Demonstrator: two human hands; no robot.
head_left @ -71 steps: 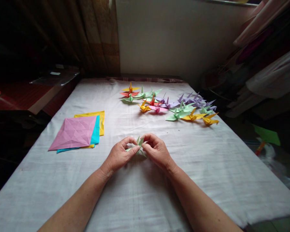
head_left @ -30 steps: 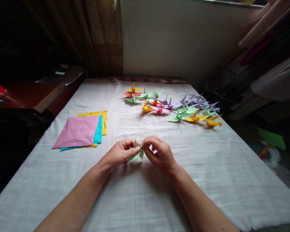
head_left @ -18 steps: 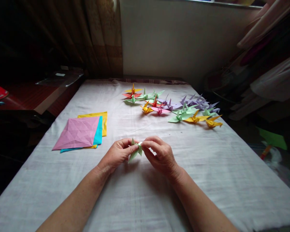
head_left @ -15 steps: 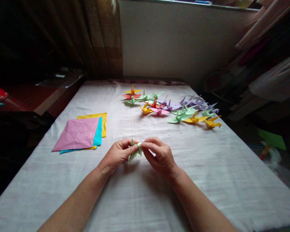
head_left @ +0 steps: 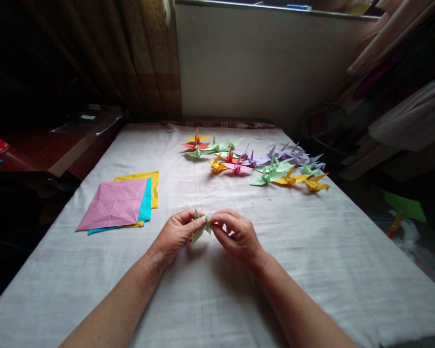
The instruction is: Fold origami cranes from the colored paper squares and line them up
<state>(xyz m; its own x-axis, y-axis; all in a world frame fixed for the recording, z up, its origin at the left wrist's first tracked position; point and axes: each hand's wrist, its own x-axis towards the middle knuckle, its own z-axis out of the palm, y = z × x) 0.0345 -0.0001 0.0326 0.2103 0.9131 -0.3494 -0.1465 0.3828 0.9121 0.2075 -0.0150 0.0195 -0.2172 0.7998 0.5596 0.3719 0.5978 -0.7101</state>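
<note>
A light green paper crane (head_left: pixel 198 234) is held just above the white cloth, in front of me. My left hand (head_left: pixel 176 233) pinches its body between thumb and fingers, and the fingers cover part of it. My right hand (head_left: pixel 238 236) is closed at the crane's right end, thumb and forefinger pinching a small tip of the folded paper. Beyond my hands several finished paper cranes (head_left: pixel 238 167) in pink, red, yellow, green and purple stand grouped on the cloth.
To the left lies a stack of creased square papers, pink (head_left: pixel 112 205) on top, blue (head_left: pixel 145 205) and yellow (head_left: pixel 154 188) below. The white cloth (head_left: pixel 322 270) covers the table. A wooden surface (head_left: pixel 72 150) with a clear plastic bag adjoins at left; clothes (head_left: pixel 413 116) hang at right.
Both hands keep their hold on the green crane, and the right fingers have shifted slightly at its tip. The whole view has moved a little.
</note>
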